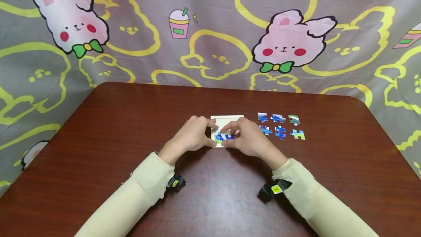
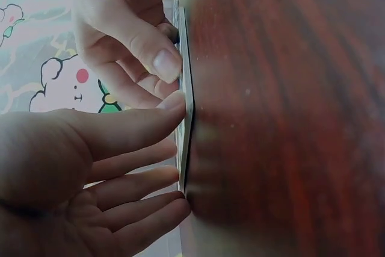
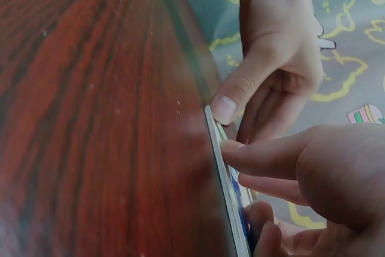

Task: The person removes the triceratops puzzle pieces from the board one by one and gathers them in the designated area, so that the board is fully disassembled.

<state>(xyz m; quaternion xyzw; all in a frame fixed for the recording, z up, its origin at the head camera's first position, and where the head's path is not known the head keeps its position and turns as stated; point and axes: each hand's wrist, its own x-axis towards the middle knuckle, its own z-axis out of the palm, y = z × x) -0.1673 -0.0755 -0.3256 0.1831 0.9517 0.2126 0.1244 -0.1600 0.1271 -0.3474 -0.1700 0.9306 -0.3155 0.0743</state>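
A small cream puzzle board (image 1: 225,119) lies on the table, with blue and green jigsaw pieces (image 1: 219,138) along its near part. My left hand (image 1: 192,132) is at the board's left side, its thumb at the near left corner. In the left wrist view the left fingers (image 2: 141,194) lie fairly straight along the board's edge. My right hand (image 1: 250,138) reaches over the board from the right. Its thumb and index finger curve about a puzzle piece near the corner, and the other fingers are bent in. The right hand hides part of the pieces.
Loose jigsaw pieces (image 1: 280,132) lie in two rows on the brown table (image 1: 131,120), right of the board. Behind the table hangs a cloth (image 1: 213,14) with cartoon prints. Black camera straps (image 1: 272,190) sit at both wrists.
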